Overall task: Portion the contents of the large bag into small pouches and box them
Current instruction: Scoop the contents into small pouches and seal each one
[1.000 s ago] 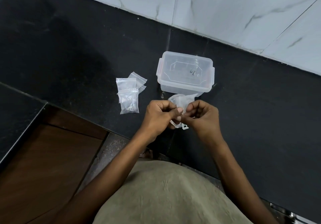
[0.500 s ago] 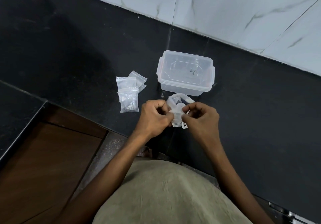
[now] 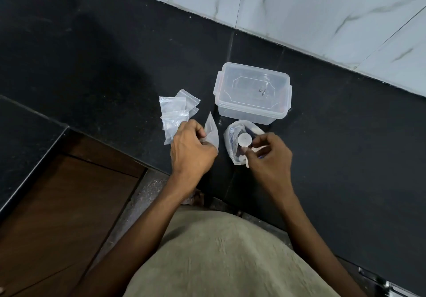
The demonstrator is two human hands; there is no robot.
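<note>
No text, label, brand, number or sign can be read anywhere in the frame. The clear plastic box [image 3: 252,92], right of centre, shows only a moulded outline on its lid and a few small dark marks too small to make out. The small pouches [image 3: 175,116] left of it are plain and unprinted.

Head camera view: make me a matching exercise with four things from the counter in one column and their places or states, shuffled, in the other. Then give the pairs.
Things:
1. clear box
2. large bag
3. small pouch
4. pile of pouches

Places or states:
A. pinched in the left hand
B. lid on, nearest the wall
C. lying flat, left of the left hand
D. mouth open, by the right hand

Pairs: 1-B, 2-D, 3-A, 4-C
</note>
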